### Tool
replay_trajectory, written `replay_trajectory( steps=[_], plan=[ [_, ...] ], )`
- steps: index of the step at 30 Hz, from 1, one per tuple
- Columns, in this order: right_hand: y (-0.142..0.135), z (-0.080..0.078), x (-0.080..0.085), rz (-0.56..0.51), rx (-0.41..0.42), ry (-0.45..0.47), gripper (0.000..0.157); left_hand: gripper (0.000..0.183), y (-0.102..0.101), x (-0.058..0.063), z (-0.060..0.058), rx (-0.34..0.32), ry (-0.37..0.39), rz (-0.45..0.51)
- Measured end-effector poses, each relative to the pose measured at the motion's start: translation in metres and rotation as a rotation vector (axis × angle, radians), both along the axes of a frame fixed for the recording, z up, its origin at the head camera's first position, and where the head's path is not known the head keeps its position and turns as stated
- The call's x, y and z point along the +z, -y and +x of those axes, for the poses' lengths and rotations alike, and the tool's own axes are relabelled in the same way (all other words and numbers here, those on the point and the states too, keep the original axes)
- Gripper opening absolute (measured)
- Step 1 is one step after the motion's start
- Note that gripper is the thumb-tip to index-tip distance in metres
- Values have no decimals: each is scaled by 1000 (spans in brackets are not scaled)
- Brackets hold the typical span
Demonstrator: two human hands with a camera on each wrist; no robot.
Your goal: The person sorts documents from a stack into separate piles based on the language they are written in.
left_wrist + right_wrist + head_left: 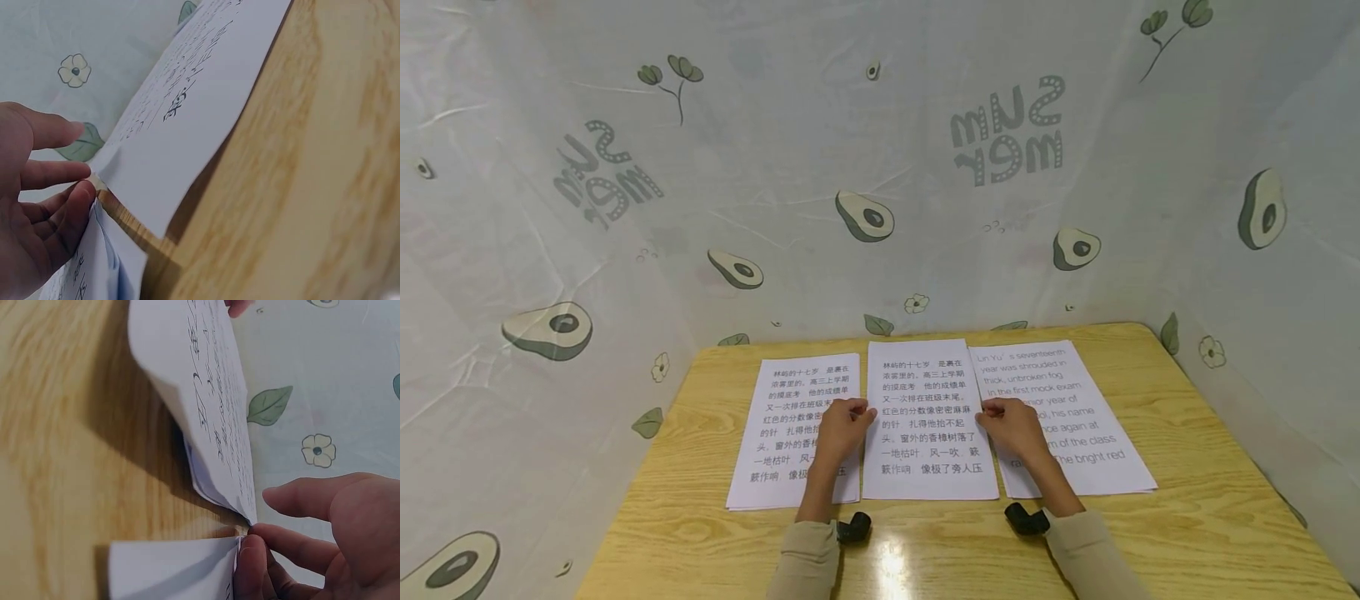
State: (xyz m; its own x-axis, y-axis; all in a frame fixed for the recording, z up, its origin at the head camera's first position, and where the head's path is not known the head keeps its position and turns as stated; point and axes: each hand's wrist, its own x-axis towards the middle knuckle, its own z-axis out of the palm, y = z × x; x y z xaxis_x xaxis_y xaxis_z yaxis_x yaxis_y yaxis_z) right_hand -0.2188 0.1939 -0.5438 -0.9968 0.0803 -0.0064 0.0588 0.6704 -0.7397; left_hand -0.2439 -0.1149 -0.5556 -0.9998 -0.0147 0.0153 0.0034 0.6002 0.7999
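Three paper piles lie side by side: a left one with Chinese print, a middle one with Chinese print and a right one with English print. My left hand touches the middle pile's left edge. At its right edge, fingertips of my right hand rest against the paper. Both wrist views show the index fingertips at the paper edges and the thumbs held apart. The middle paper has a raised, bent near edge with shadow under it. Other fingertips touch the neighbouring piles' edges.
The piles lie on a wood-grain table. Behind and beside it hangs a pale curtain printed with avocados. Black wrist straps sit by both beige sleeves.
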Motion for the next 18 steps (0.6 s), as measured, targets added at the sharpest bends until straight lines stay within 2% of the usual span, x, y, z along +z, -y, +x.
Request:
replay_trajectory(
  steps=[18],
  plan=[
    [0, 1, -1, 7, 25, -6, 39, 38, -2, -3, 1, -3, -33, -28]
  ],
)
